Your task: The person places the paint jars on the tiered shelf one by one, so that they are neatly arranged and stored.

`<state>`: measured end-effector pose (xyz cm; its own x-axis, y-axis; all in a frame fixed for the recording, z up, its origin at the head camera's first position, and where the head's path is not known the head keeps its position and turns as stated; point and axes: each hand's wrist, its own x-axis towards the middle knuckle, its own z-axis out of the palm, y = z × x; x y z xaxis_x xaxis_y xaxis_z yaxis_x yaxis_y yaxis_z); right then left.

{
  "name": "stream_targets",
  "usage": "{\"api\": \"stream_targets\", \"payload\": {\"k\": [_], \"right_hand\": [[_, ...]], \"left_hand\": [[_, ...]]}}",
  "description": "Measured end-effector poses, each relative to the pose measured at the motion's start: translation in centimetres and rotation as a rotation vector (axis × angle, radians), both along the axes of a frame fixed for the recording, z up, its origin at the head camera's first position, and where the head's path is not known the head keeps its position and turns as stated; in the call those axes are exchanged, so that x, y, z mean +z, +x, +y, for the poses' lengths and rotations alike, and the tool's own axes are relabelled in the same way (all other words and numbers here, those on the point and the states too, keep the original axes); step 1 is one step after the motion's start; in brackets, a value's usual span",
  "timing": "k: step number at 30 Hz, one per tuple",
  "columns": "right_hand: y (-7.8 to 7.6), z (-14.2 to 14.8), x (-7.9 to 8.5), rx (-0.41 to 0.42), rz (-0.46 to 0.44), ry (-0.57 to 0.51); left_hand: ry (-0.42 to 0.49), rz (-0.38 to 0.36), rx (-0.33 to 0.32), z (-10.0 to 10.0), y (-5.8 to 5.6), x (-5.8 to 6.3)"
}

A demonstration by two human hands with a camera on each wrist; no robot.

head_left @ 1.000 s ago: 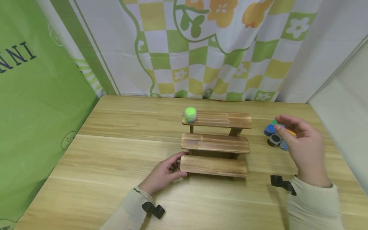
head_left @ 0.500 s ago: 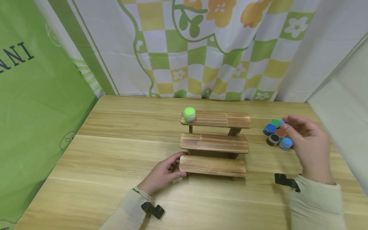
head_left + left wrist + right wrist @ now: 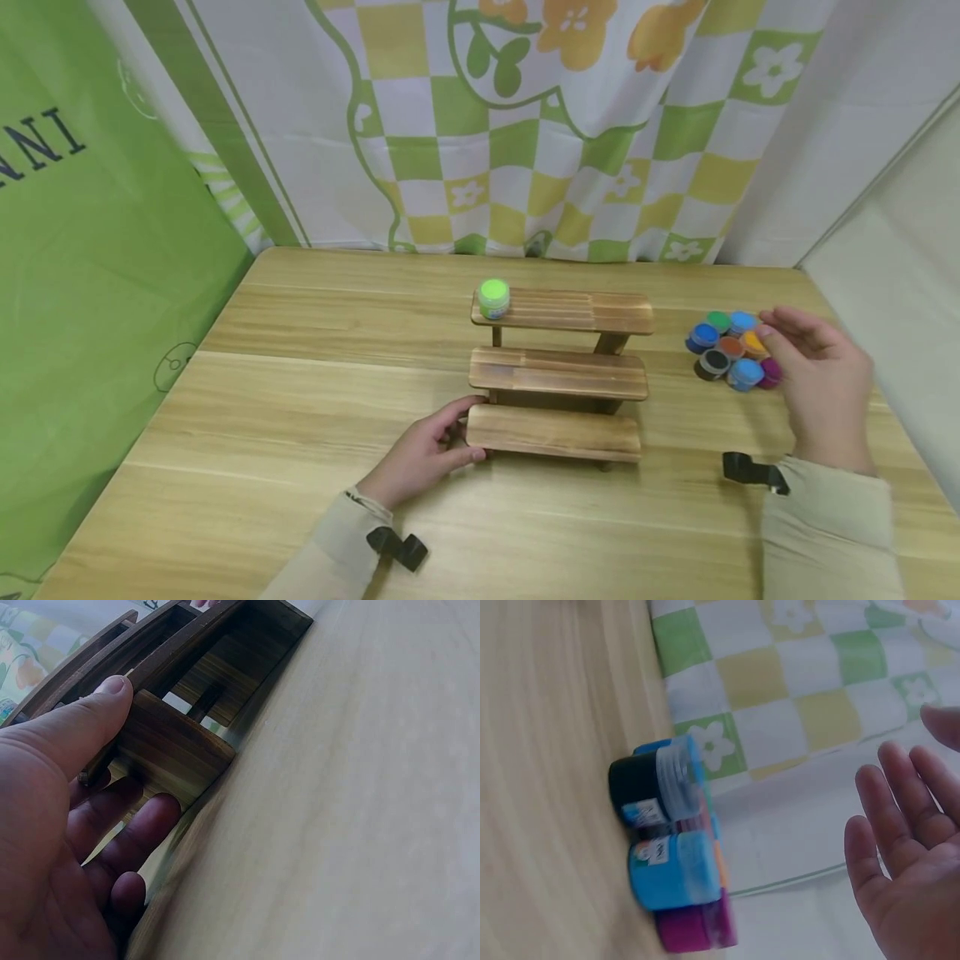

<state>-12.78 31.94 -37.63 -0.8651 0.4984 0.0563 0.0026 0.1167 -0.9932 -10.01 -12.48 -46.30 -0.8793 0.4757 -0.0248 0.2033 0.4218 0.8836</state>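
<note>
A three-step wooden shelf (image 3: 555, 379) stands mid-table in the head view. My left hand (image 3: 420, 454) grips the left end of its lowest step, thumb at the front edge and fingers around the far side; in the left wrist view the thumb (image 3: 112, 697) lies against the wood. On the top step's left end sits a lime-green paint jar (image 3: 493, 299). My right hand (image 3: 825, 383) hovers just right of a cluster of small paint jars, holding nothing, its fingers relaxed. Black (image 3: 637, 791), light blue (image 3: 675, 870) and purple (image 3: 694, 926) jars show in the right wrist view.
The cluster also has a green jar (image 3: 717, 322), a dark blue jar (image 3: 702, 337), a brown jar (image 3: 730, 347) and an orange jar (image 3: 753, 343). A checked curtain (image 3: 517, 150) hangs behind the wooden table (image 3: 337, 317). A green cloth (image 3: 112, 250) hangs at the left.
My right hand has drawn right, off the jar cluster, so more jars show. The left hand keeps its place on the shelf.
</note>
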Motion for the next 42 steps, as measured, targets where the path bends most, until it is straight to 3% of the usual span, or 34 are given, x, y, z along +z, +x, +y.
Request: {"api": "stream_targets", "payload": {"k": [4,12,16,20,24,30,38,42], "right_hand": [[-0.5,0.6,-0.7,-0.053,0.010,-0.060],[-0.7,2.1,-2.6,-0.048,0.007,-0.128],[-0.8,2.6,-3.4,-0.048,-0.128,-0.029],[-1.0,3.1,-4.1,-0.057,-0.191,-0.003],[-1.0,3.8,-5.0,-0.045,-0.145,-0.084],[-1.0,4.7,-6.1,-0.019,0.002,-0.346],[-0.4,5.4,-7.2,0.103,-0.012,-0.503],[-0.3,5.8,-7.6,0.139,-0.009,-0.528]], "left_hand": [[0.002,0.002,0.002,0.0,0.0,0.0],[0.010,-0.001,-0.003,0.0,0.0,-0.1],[0.005,-0.008,-0.009,-0.1,0.0,-0.2],[0.004,-0.003,-0.008,0.0,0.0,-0.2],[0.009,0.000,-0.008,0.0,0.0,-0.1],[0.013,0.001,-0.003,0.0,0.0,0.0],[0.006,0.005,0.005,0.0,0.1,0.0],[0.010,0.002,0.002,0.1,0.0,0.0]]}}
